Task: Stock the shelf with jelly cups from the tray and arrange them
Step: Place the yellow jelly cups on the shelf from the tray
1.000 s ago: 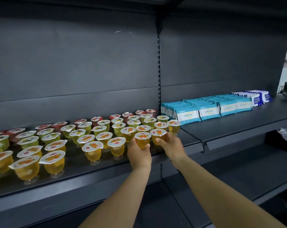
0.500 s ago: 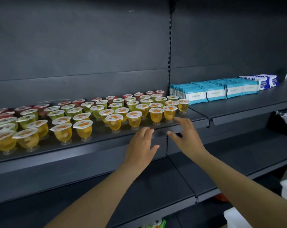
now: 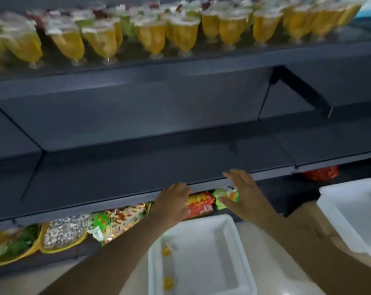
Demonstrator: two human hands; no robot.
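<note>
Jelly cups (image 3: 180, 35) stand in blurred rows on the top shelf (image 3: 180, 67), the front row close to its edge. Below, a bare dark shelf (image 3: 150, 167) leaves open room. Both hands hover at its front edge, holding nothing: the left hand (image 3: 171, 203) with its grip loosely bent, the right hand (image 3: 247, 194) with its grip spread flat. A white tray (image 3: 231, 241) lies beneath the arms with two cups (image 3: 167, 266) in it. A second tray (image 3: 350, 213) sits right. Snack bags (image 3: 120, 220) lie under the dark shelf.
</note>
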